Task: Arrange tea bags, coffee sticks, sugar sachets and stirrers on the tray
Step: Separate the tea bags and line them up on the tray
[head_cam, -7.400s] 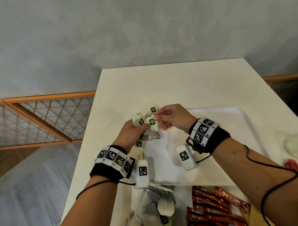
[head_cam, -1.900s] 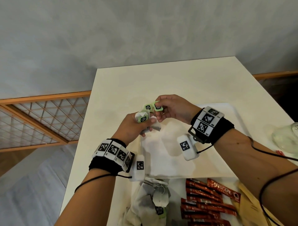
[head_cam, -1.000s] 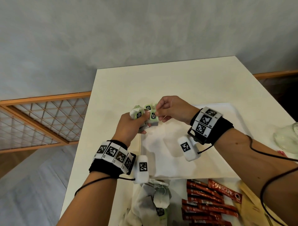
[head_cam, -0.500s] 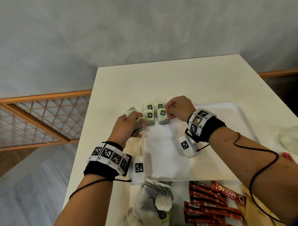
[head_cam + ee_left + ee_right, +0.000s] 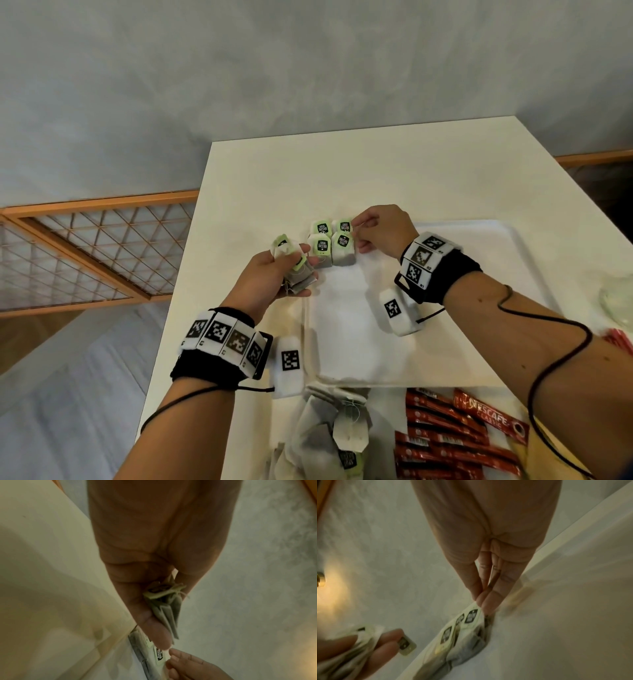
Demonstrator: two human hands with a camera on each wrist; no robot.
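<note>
While the left hand [image 5: 270, 274] sits at centre frame in the head view, its curled fingers clamp a bundle of tea bags [image 5: 294, 270] just left of the tray [image 5: 479, 342]. At upper centre, the right hand [image 5: 380, 231] brings thumb and fingertips together, pinching the edge of a tag on the four placed tea bags [image 5: 330, 243], which lie in the tray's upper-left corner. Coffee sticks [image 5: 445, 442] lie at lower right, off the tray.

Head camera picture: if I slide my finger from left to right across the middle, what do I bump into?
Wooden lattice panel → left hand gripping a bunch of tea bags → tea bags on the tray → right hand → tray's right rim.
</note>
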